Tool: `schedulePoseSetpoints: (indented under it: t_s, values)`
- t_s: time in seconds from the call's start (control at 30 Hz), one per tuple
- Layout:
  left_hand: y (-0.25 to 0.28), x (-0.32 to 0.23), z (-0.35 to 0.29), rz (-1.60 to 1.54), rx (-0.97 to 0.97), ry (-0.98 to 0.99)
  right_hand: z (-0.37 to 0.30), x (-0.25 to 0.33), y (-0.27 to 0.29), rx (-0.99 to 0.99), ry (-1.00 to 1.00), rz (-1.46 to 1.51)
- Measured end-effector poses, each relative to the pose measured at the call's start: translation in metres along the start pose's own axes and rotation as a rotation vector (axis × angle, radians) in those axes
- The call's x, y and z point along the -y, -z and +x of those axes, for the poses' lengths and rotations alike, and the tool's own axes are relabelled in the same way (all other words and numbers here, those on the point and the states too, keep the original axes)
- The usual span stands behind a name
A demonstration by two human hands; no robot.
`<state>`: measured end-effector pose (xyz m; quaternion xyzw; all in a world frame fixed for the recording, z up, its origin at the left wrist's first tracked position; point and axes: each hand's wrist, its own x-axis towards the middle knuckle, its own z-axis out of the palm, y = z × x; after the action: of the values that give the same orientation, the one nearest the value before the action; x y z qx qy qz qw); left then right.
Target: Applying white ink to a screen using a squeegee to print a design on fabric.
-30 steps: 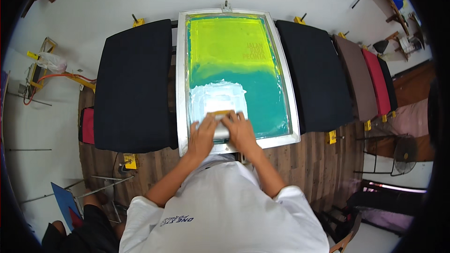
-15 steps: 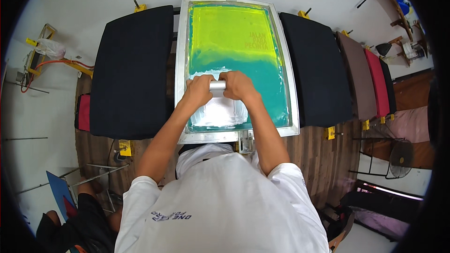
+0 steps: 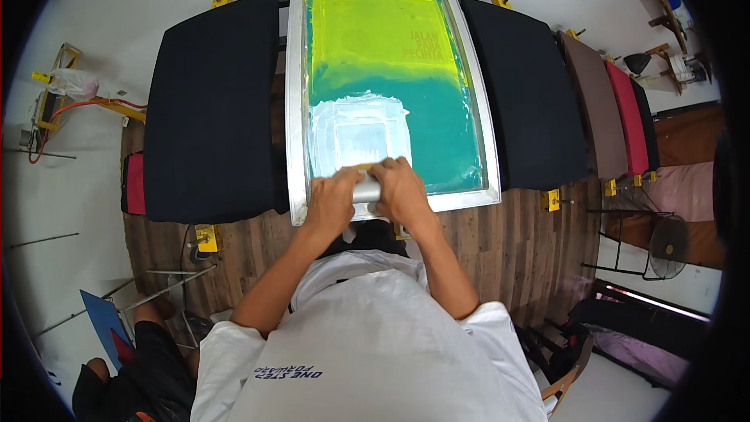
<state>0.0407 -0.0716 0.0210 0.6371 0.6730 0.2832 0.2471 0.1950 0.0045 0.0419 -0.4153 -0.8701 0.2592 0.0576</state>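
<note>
Both hands have drawn back toward the near frame edge since half a second ago, left hand and right hand with fingers clamped on the squeegee over the screen; uneven pressure could streak the white ink.

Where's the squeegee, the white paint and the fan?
squeegee point(image 3: 366, 187), head view, grey handle between the hands
white paint point(image 3: 358, 137), head view, middle of the patch
fan point(image 3: 670, 247), head view, round grille
</note>
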Motion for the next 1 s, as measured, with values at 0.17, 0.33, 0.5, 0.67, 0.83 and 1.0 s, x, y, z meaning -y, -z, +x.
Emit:
schedulePoseSetpoints:
  t_s: [0.17, 0.33, 0.5, 0.67, 0.83, 1.0]
  values:
    - [0.019, -0.011, 0.009, 0.038, 0.241, 0.085, 0.004, -0.002, 0.020, 0.220, -0.017, -0.069]
    - [0.018, 0.008, 0.058, 0.040, 0.019, 0.000, 0.060, -0.014, 0.024, 0.044, 0.016, -0.218]
    - [-0.024, 0.018, 0.014, 0.102, -0.140, -0.068, 0.015, -0.018, -0.015, -0.104, 0.065, -0.217]
    - [-0.006, -0.015, -0.023, 0.022, 0.056, 0.061, -0.024, 0.000, -0.001, -0.026, 0.043, -0.182]
    - [0.022, -0.008, 0.045, 0.066, 0.018, 0.054, 0.041, -0.006, 0.027, -0.020, 0.063, -0.191]
    - [-0.009, 0.025, 0.043, 0.064, -0.098, 0.006, 0.047, -0.021, -0.003, -0.095, 0.071, -0.200]
